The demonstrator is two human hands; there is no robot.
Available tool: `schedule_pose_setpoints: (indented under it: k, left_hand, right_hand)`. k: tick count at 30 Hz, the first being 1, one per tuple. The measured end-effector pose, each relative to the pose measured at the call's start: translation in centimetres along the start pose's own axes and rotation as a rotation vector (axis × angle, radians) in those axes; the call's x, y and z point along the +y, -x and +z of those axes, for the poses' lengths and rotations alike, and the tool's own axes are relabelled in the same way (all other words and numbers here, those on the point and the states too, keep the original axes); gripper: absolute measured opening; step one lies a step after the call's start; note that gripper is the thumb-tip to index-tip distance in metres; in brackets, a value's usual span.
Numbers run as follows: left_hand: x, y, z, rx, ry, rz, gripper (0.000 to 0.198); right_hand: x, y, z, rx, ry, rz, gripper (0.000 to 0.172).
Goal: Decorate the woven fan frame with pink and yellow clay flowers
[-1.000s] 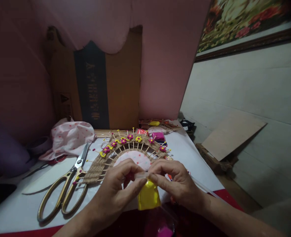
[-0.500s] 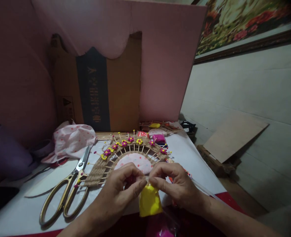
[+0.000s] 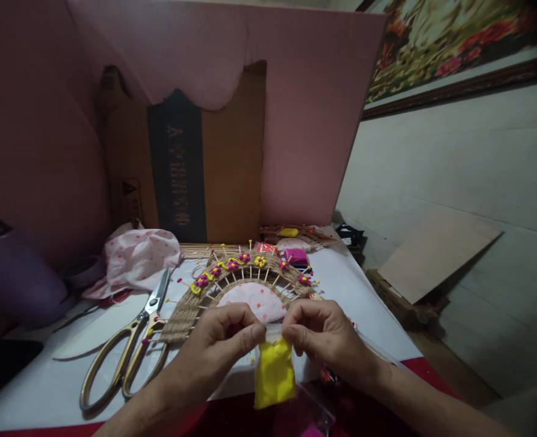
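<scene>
My left hand (image 3: pixel 223 343) and my right hand (image 3: pixel 325 343) are both closed in pinches on the top edge of a small clear bag of yellow clay (image 3: pixel 274 371), which hangs between them over the table's near edge. Just beyond my hands lies a woven arch of straw and sticks (image 3: pixel 232 280), dotted with pink and yellow clay flowers. A pink spotted pad (image 3: pixel 254 298) sits inside the arch.
Gold-handled scissors (image 3: pixel 127 346) lie to the left on the white table (image 3: pixel 31 388). A pink spotted cloth (image 3: pixel 136 255) is behind them, and a cardboard box (image 3: pixel 195 164) stands at the back. More clay packets (image 3: pixel 296 252) sit far right. A pink packet (image 3: pixel 311 430) shows below.
My two hands have drawn slightly apart at the top of the yellow clay bag. The view has shifted a little.
</scene>
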State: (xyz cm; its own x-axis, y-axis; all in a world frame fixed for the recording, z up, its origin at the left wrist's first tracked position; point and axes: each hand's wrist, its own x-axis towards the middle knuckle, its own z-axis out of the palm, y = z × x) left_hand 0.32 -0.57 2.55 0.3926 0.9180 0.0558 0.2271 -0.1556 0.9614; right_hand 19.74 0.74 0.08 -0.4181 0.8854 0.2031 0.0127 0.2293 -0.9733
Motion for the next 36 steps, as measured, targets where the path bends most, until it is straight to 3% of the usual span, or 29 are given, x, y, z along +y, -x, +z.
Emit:
schedule_pose_setpoints:
  k: [5, 9, 14, 18, 21, 23, 25, 27, 28, 33, 36]
  left_hand:
    - [-0.5, -0.1, -0.3, 0.078, -0.080, -0.069, 0.027]
    - [-0.9, -0.4, -0.2, 0.242, -0.063, -0.013, 0.015]
    - [-0.5, -0.4, 0.0, 0.191, 0.079, -0.063, 0.029]
    - [-0.5, -0.4, -0.1, 0.176, 0.159, -0.082, 0.033]
    - [-0.8, -0.5, -0.2, 0.249, 0.209, -0.077, 0.040]
    - [-0.9, -0.6, -0.2, 0.263, 0.256, -0.090, 0.041]
    - [-0.9, -0.7, 0.0, 0.238, 0.385, -0.125, 0.034]
    - [-0.8, -0.8, 0.2, 0.178, 0.591, -0.187, 0.015]
    - [-0.7, -0.9, 0.4, 0.144, 0.685, -0.205, 0.008]
    - [-0.9, -1.0, 0.6, 0.047, 0.816, -0.170, 0.024]
    - [-1.4, -0.9, 0.7, 0.012, 0.793, -0.164, 0.021]
  right_hand:
    - [0.0, 0.3, 0.4, -0.121, 0.263, 0.072, 0.025]
    - [0.3, 0.4, 0.8, -0.062, 0.660, -0.140, 0.029]
    - [0.4, 0.3, 0.5, 0.063, 0.680, -0.323, 0.028]
    - [0.3, 0.3, 0.3, 0.095, 0.715, -0.310, 0.019]
    - [0.4, 0.4, 0.4, -0.009, 0.787, -0.298, 0.014]
    - [0.5, 0.5, 0.6, -0.143, 0.811, -0.331, 0.022]
    - [0.5, 0.5, 0.7, -0.260, 0.809, -0.361, 0.030]
    - [0.4, 0.5, 0.7, -0.290, 0.785, -0.378, 0.031]
    - [0.3, 0.5, 0.7, -0.260, 0.765, -0.386, 0.030]
    - [-0.1, 0.5, 0.1, 0.086, 0.612, -0.393, 0.013]
    - [-0.1, 0.6, 0.1, 0.159, 0.556, -0.442, 0.011]
